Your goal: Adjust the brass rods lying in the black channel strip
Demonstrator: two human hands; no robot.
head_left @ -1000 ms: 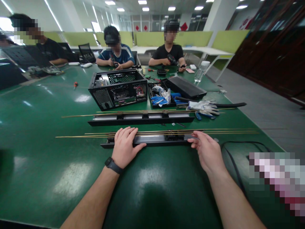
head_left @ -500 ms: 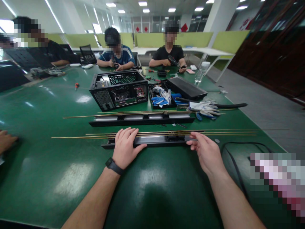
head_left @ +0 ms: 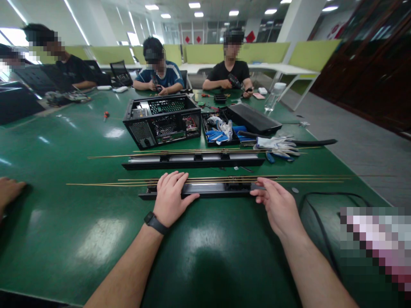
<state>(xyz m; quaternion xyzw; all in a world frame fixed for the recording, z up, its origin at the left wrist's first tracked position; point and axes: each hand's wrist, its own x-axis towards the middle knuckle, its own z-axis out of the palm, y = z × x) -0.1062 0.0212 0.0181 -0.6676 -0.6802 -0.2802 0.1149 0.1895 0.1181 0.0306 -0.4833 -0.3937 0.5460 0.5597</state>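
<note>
My left hand (head_left: 171,199), with a dark watch on its wrist, lies across the near black channel strip (head_left: 205,195). Its fingers are stretched over the strip, and its thumb points right along the near edge. Several thin brass-coloured rods (head_left: 205,180) run lengthwise along this strip and stick out past both ends. At the strip's right end, my right hand (head_left: 278,205) is closed, thumb and forefinger together on one thin rod. The fingertips partly hide the exact contact. Black pieces (head_left: 237,184) sit inside the strip.
Beyond lies a second black strip (head_left: 192,164) with rods. Behind it are an open computer case (head_left: 163,124), work gloves (head_left: 276,145) and a black panel (head_left: 253,117). A black cable (head_left: 321,226) lies at right. A co-worker's hand (head_left: 11,192) shows at left; other people sit across the table.
One rod on the near strip has slid slightly left through my right hand's area. Both hands keep nearly the same pose. The whole view has shifted a little.
</note>
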